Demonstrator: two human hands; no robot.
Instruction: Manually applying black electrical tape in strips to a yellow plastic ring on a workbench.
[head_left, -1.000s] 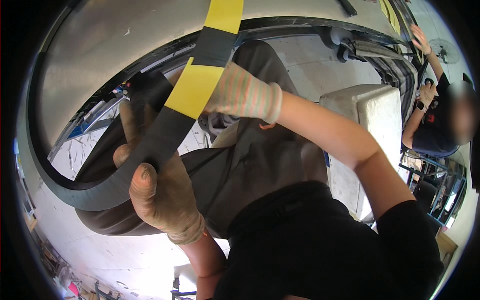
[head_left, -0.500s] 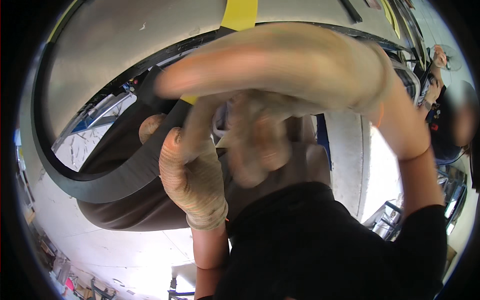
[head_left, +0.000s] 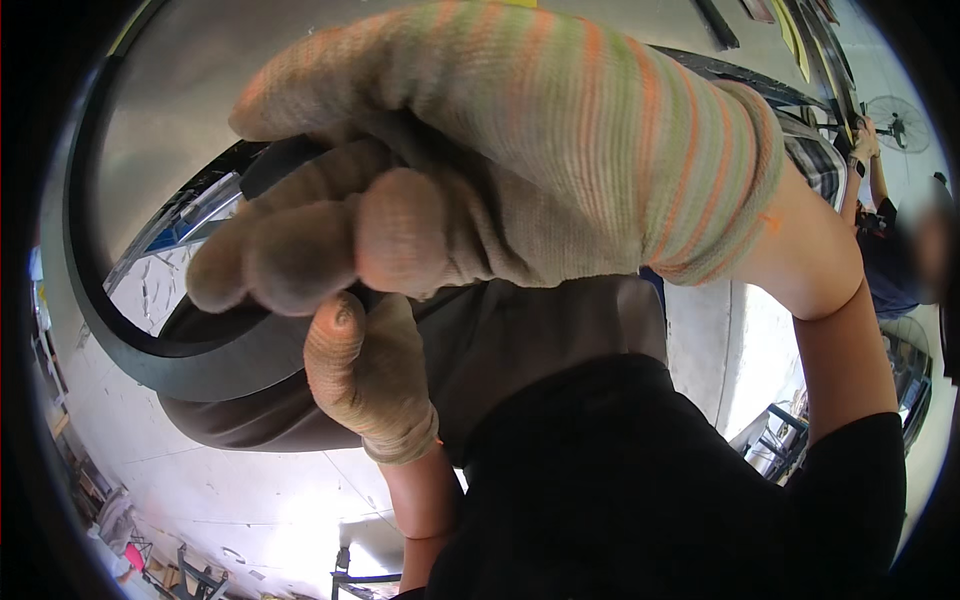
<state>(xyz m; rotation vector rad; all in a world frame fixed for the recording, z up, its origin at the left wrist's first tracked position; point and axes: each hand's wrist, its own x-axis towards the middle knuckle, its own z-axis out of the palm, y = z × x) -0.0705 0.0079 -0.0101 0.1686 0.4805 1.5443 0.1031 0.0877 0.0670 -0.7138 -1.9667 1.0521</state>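
Note:
My right hand (head_left: 480,170), in a knit glove with orange and green stripes, fills the upper middle close to the camera. Its fingers are half bent, the thumb stands apart from them, and nothing shows in the palm. Below it, my gloved left hand (head_left: 375,375) is at the right end of the visible part of a long dark grey flat strip (head_left: 225,375). Thumb up, the left hand seems closed on this strip; the right hand hides the far fingers and that stretch of strip. The strip bends in a wide loop up the left side.
Ahead lies a broad metal-grey tabletop (head_left: 180,110) with a dark edge. A short dark bar (head_left: 715,22) rests on it at the far right. Another person (head_left: 890,250) stands at the right, near a fan (head_left: 897,125). Metal stands (head_left: 780,440) are behind me.
My right hand has moved left and nearer the camera, now covering part of the strip and the yellow piece beside it. My left hand has shifted slightly down and left. The other person's arms have moved.

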